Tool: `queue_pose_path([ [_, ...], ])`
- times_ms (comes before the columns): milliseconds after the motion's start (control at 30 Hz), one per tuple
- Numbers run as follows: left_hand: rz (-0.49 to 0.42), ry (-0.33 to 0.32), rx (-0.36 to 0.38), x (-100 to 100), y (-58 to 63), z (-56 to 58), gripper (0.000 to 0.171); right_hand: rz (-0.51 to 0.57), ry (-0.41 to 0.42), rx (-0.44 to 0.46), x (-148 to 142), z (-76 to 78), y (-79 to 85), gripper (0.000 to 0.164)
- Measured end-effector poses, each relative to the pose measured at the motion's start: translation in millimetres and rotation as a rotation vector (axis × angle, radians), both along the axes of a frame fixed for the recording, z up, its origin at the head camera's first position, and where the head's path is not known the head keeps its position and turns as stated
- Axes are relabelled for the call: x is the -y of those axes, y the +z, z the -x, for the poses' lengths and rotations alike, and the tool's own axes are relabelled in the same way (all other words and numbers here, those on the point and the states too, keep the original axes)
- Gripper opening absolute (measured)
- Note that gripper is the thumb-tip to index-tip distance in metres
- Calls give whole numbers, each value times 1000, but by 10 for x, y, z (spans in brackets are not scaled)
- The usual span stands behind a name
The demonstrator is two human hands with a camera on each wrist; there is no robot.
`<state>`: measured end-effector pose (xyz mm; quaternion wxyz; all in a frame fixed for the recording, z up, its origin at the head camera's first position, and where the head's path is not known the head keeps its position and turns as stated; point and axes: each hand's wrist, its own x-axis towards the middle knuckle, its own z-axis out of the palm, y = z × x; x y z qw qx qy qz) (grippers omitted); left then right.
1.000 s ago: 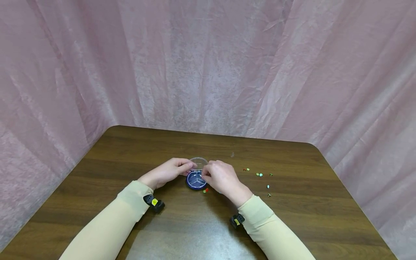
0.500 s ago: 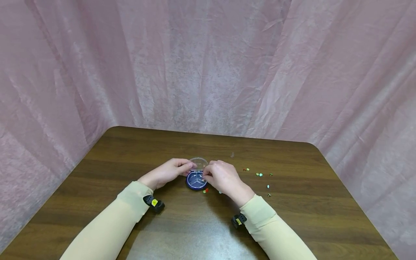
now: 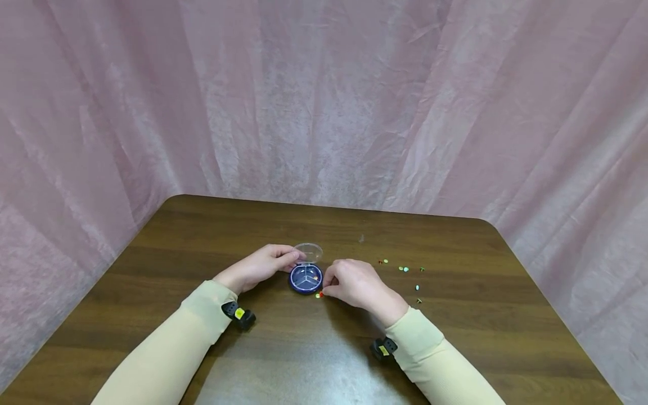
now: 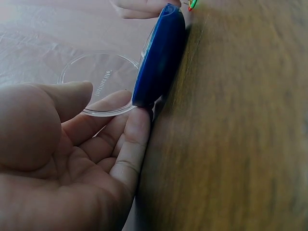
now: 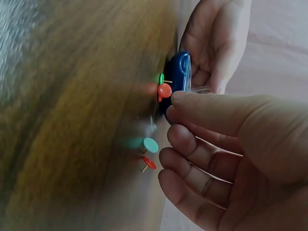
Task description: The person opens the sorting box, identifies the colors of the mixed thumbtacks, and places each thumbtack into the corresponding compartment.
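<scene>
Counting one round blue case (image 4: 160, 57) near mid-table (image 3: 455, 349), three compartments (image 3: 306, 286), one clear lid (image 3: 311, 252) raised at its back. Tacks: one orange speck (image 3: 316, 278) in the right compartment; one yellow-green tack (image 3: 318, 295) and one red tack (image 3: 321, 294) just off the front-right rim; seven loose tacks (image 3: 401, 268) farther right. Right wrist view shows a teal tack (image 5: 150, 145) and a second red one (image 5: 149, 162) on the table; cannot tell whether these belong to the seven.

Left hand (image 3: 263, 266): thumb and fingers on the lid's edge, holding it. Right hand (image 3: 358, 282): thumb and forefinger close together at the red tack; whether gripped, cannot tell.

Versus half a second ago: right hand off the case's right side, now lower beside it, speck uncovered. Left hand and case essentially unmoved.
</scene>
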<state>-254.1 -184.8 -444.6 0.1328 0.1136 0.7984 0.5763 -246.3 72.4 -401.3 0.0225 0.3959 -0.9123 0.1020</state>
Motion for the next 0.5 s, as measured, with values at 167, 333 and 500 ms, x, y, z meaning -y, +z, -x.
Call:
queue_pose_path([
  [167,-7,-8,-1,21,-35,23,38,-5,1,32,27,-6,-25,12],
  [333,-13,-14,1,27,-51,41,39,2,2,26,35,-2,-58,14],
  [500,-13,-17,9,22,-39,34,40,13,4,5,38,-2,-79,16],
])
